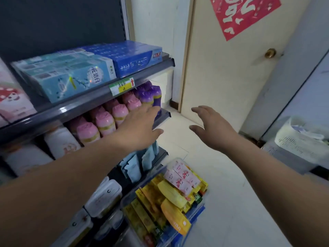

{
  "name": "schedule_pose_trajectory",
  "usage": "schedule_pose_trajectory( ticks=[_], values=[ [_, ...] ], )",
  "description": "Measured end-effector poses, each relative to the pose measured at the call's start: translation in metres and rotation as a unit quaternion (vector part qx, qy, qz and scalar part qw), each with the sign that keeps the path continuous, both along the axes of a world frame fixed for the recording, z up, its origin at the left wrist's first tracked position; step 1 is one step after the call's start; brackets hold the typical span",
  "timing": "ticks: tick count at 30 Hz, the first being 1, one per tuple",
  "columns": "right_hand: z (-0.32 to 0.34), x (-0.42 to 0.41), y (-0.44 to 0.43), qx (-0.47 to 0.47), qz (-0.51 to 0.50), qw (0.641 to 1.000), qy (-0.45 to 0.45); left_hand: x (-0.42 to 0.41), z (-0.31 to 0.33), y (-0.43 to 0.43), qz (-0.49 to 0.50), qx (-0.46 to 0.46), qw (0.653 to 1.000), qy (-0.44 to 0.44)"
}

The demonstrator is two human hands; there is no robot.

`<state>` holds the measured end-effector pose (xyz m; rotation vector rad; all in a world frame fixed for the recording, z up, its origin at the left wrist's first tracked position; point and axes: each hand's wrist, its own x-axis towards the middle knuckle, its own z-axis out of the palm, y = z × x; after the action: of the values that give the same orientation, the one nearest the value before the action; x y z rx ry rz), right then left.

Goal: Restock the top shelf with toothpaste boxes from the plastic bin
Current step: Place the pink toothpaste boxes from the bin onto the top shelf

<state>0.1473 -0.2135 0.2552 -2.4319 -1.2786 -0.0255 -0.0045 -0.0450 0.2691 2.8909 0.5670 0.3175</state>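
**Below the hands, the bin; above them, the shelf**

Here, in the head view, both hands are empty and reach forward. The left hand (140, 125) has flat, straight fingers and hovers in front of the pink bottles (105, 122) on the second tier. The right hand (213, 129) is spread with its fingers loosely bent, out over the white floor (240, 202).

What matters for the coming move is the height. The plastic bin (179, 236) stands on the floor at the foot of the shelving, well below both hands and under the gap between the forearms. Neither hand looks clearly nearer, so a pick calls for a downward reach and then a lift up and left to the top shelf (85, 106).

The bin is full. Yellow toothpaste boxes (142, 211) stand packed on edge. Pink-and-white toothpaste boxes (181, 177) lie on top at the far end, their long axes slanting from far-left to near-right. These look the easiest to take, probably gripped across the narrow sides.

The top shelf already carries teal boxes (71, 77) and blue boxes (131, 57), laid flat in stacks, with a pink-and-white pack (12, 102) at its left edge.
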Motion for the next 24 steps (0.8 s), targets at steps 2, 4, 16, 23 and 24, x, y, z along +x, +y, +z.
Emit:
schedule_pose_trajectory(
  ticks=[2, 4, 16, 23, 24],
  values=[
    [-0.021, 0.003, -0.003, -0.016, -0.006, 1.000, 0.026, 0.006, -0.018, -0.005, 0.007, -0.027, 0.999, 0.028],
    [-0.042, 0.006, -0.006, -0.031, -0.010, 0.998, 0.055, 0.012, -0.037, -0.009, 0.022, -0.078, 0.996, 0.047],
    [-0.169, 0.042, -0.023, -0.116, -0.077, 0.971, 0.195, 0.063, -0.166, -0.014, 0.208, -0.470, 0.850, 0.115],
    [-0.255, 0.068, -0.002, -0.155, -0.106, 0.948, 0.259, 0.096, -0.249, -0.015, 0.288, -0.515, 0.792, 0.158],
    [-0.266, 0.069, 0.002, -0.161, -0.108, 0.945, 0.263, 0.100, -0.260, -0.013, 0.288, -0.504, 0.797, 0.166]
  ],
)
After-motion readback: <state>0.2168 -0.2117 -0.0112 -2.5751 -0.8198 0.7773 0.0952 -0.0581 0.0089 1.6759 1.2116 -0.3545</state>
